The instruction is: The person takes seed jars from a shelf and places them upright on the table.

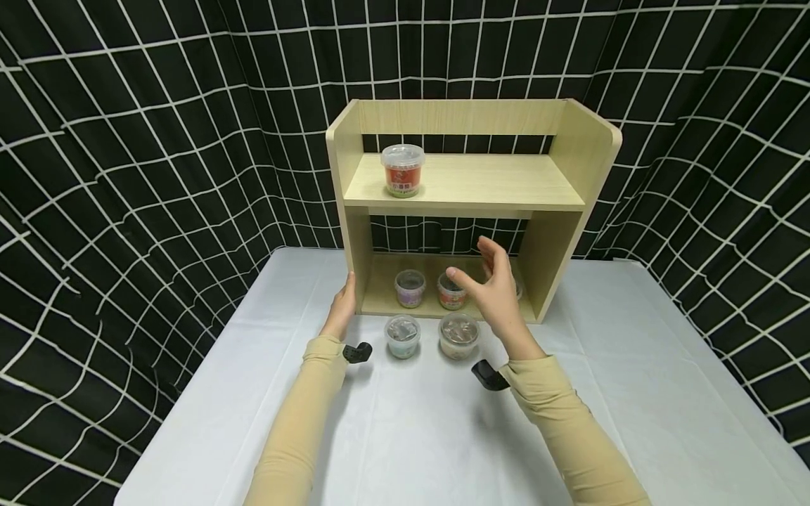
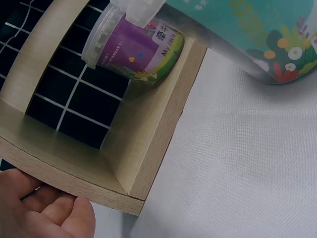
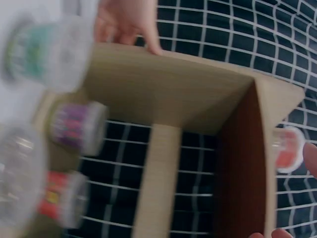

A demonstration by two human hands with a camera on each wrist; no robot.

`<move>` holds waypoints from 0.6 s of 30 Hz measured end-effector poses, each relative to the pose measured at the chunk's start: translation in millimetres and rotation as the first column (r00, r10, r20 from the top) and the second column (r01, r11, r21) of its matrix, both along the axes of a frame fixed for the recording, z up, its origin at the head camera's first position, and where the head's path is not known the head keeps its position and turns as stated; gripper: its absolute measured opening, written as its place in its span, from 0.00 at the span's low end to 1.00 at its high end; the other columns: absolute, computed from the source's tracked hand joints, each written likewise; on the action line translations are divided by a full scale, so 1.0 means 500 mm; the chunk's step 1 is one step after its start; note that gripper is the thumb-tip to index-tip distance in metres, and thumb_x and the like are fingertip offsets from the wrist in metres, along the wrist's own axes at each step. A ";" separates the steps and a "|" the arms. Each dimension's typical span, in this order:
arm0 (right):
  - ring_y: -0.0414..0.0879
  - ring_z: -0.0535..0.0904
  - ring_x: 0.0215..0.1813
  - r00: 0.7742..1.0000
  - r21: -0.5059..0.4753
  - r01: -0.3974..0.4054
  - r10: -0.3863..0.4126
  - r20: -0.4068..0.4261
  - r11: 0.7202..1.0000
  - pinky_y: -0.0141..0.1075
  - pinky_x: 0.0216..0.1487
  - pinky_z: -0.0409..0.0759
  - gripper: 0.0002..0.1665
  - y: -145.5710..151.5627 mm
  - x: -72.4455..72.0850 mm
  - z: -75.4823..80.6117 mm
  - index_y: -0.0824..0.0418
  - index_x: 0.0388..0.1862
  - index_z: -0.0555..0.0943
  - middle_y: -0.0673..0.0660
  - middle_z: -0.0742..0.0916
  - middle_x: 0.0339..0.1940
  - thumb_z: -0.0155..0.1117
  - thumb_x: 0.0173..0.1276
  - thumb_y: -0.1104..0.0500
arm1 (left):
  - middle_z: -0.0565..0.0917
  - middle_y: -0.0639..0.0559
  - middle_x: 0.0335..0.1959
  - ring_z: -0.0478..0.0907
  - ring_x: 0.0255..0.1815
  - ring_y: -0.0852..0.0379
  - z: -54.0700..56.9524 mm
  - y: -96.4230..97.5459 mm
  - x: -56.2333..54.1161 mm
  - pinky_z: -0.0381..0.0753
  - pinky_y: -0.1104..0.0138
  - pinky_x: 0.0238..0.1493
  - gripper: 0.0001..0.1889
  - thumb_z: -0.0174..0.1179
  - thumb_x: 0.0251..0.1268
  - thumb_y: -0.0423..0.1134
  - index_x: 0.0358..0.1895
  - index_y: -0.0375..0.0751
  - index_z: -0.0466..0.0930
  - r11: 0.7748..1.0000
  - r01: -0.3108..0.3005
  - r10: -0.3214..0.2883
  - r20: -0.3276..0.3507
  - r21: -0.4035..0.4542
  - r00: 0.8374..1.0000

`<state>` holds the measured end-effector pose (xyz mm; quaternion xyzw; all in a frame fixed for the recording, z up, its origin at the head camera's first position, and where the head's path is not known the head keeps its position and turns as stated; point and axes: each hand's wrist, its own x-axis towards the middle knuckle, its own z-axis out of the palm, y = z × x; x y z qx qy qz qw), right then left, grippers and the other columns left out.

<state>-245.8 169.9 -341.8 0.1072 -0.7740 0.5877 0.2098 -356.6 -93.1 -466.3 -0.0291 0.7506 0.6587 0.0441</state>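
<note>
My left hand rests against the outer left side of a light wooden two-tier shelf; the left wrist view shows its fingers against the side panel. My right hand is raised in front of the lower tier, fingers spread and curved, with nothing between them. A purple-labelled tub and a red-labelled tub stand on that tier, the latter partly behind my right thumb. Another tub is mostly hidden by this hand. Before the shelf stand a teal-labelled tub and a clear-lidded tub.
On the upper tier, toward the left, sits another red-labelled tub with a clear lid. The shelf stands on a table with a white cloth. Black curtains with a white grid surround the table at the back and sides.
</note>
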 end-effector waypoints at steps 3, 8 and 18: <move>0.46 0.56 0.69 0.998 0.000 0.001 -0.001 -0.059 1.000 0.35 0.69 0.53 0.45 -0.002 -0.014 0.043 0.65 0.69 0.57 0.60 0.63 0.67 0.69 0.59 0.56 | 0.51 0.45 0.73 0.45 0.72 0.45 0.001 0.003 0.003 0.46 0.53 0.69 0.48 0.30 0.58 0.76 0.73 0.41 0.50 1.000 -0.013 0.013 -0.021 -0.007 1.000; 0.44 0.57 0.68 0.994 -0.001 0.018 -0.018 -0.105 1.000 0.31 0.67 0.54 0.44 0.001 -0.040 0.113 0.65 0.68 0.57 0.60 0.64 0.66 0.69 0.59 0.57 | 0.51 0.44 0.72 0.46 0.71 0.43 -0.003 0.005 0.000 0.46 0.51 0.69 0.48 0.29 0.59 0.75 0.72 0.41 0.50 1.000 -0.024 0.023 -0.036 -0.017 0.999; 0.46 0.58 0.68 0.986 0.162 0.073 -0.047 -0.158 0.984 0.31 0.67 0.55 0.46 -0.033 -0.087 0.204 0.66 0.68 0.58 0.60 0.65 0.66 0.71 0.57 0.52 | 0.52 0.46 0.72 0.46 0.71 0.46 0.001 0.005 0.000 0.47 0.54 0.69 0.48 0.29 0.59 0.75 0.72 0.41 0.51 0.999 -0.029 0.029 -0.014 -0.036 0.999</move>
